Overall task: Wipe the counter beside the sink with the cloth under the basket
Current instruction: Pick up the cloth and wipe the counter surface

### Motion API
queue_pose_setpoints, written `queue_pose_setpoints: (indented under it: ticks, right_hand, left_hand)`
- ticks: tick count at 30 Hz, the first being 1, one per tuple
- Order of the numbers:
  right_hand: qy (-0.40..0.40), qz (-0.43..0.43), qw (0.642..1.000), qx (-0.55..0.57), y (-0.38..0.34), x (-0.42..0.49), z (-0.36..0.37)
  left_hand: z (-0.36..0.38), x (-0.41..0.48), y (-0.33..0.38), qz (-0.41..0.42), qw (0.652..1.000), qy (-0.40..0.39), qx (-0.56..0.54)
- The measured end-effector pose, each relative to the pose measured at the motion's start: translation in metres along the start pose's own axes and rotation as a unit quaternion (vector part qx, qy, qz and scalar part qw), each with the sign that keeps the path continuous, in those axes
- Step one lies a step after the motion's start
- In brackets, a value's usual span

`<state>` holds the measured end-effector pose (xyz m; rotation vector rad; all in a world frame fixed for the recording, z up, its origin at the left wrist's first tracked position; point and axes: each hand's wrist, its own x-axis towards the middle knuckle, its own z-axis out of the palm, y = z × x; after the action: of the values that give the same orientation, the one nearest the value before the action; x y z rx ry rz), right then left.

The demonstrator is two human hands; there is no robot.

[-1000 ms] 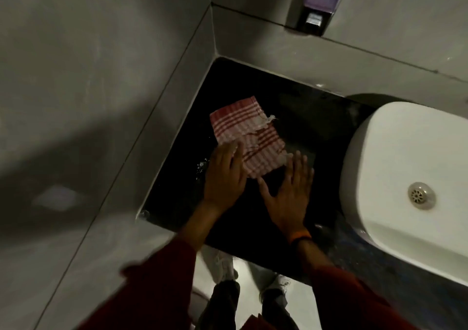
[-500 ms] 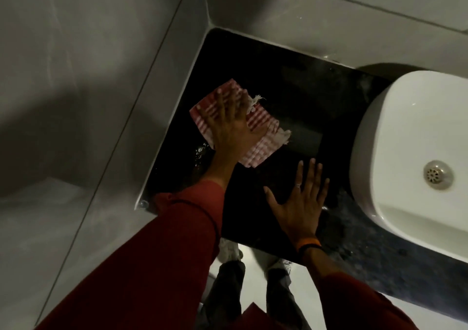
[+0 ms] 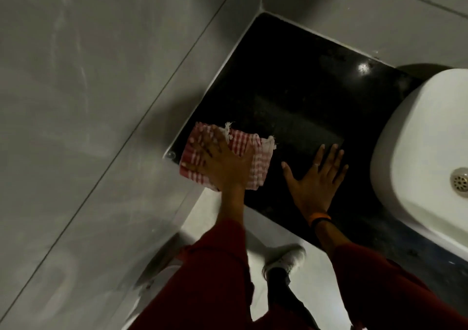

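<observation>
The left hand (image 3: 222, 162) lies flat, fingers spread, pressing down on the red-and-white checked cloth (image 3: 255, 162). The cloth sits folded on the black tabletop (image 3: 291, 89), well to the left of the white sink (image 3: 415, 140), at the near left corner of the tabletop where it meets the grey tiled wall (image 3: 101, 89). Its near edge reaches the front lip of the tabletop, and frayed white threads stick up at its far edge. The fingers over the cloth look blurred.

The right hand (image 3: 314, 178) rests palm down on the bare tabletop between the cloth and the sink, fingers splayed and holding nothing. It lies just beside the cloth without touching it, and stays clear of the sink's rim. A ring shows on one finger, and an orange-and-black wristband (image 3: 319, 219) circles the wrist. Both arms wear dark red sleeves (image 3: 215, 266).

The sink's metal drain (image 3: 460, 183) shows at the right edge of the view. A glint of light marks the tabletop near the sink's far left corner. Below the tabletop's front edge, left of the sink, a white shoe (image 3: 286, 257) stands on the pale floor (image 3: 316, 279).
</observation>
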<state>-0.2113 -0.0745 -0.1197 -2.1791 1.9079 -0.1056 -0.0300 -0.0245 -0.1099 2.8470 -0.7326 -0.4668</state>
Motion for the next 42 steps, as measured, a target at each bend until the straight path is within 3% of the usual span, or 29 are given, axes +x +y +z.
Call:
queue_pose_setpoints:
  ticks: [4,6,8,10,13,16,22,26,29,32,34,36,38,42]
  right_hand:
    - [-0.008,-0.013,0.999,0.051,-0.003,-0.008,-0.012]
    - [0.016,-0.061,0.995,0.074,-0.013,-0.024,-0.017]
    - [0.029,-0.121,0.987,0.099,-0.036,-0.046,-0.017]
    - [-0.008,-0.153,0.98,0.124,-0.071,-0.07,-0.012]
    - [-0.057,-0.146,0.976,0.15,-0.126,-0.087,0.002]
    - [-0.116,-0.104,0.98,0.123,-0.148,-0.09,0.021]
    - [-0.128,-0.139,0.961,0.203,-0.096,-0.089,0.006]
    - [-0.119,-0.101,0.955,0.251,-0.047,-0.089,-0.036]
    - [-0.226,-0.053,0.945,0.229,-0.016,-0.072,-0.069]
    - [-0.39,-0.049,0.873,0.288,0.002,-0.045,-0.1]
    - [-0.433,-0.08,0.841,0.315,0.005,-0.026,-0.118]
    - [-0.418,-0.112,0.844,0.318,0.006,-0.007,-0.128]
    - [-0.346,-0.118,0.877,0.313,0.011,0.006,-0.128]
    - [-0.166,0.017,0.95,0.265,0.015,-0.012,-0.109]
  left_hand:
    - [-0.007,-0.039,0.013,-0.091,0.988,-0.094,-0.082]
    - [-0.019,-0.047,0.017,-0.114,0.975,-0.126,-0.142]
    - [-0.036,-0.043,0.017,-0.118,0.963,-0.132,-0.202]
    - [-0.056,-0.031,0.013,-0.128,0.96,-0.083,-0.235]
    - [-0.076,0.002,0.003,-0.061,0.962,0.011,-0.267]
    - [-0.084,0.034,-0.006,-0.024,0.931,0.025,-0.365]
    - [-0.081,0.066,-0.007,-0.02,0.917,-0.004,-0.398]
    - [-0.072,0.062,-0.003,0.03,0.924,-0.037,-0.379]
    - [-0.064,0.057,0.0,0.076,0.932,-0.036,-0.354]
    - [-0.059,0.049,0.004,0.147,0.939,-0.023,-0.311]
    - [-0.057,0.043,0.008,0.215,0.935,-0.016,-0.281]
    - [-0.056,0.037,0.011,0.284,0.928,-0.014,-0.24]
    - [-0.053,0.031,0.012,0.329,0.919,-0.032,-0.216]
    - [-0.049,0.01,0.013,0.364,0.891,-0.15,-0.225]
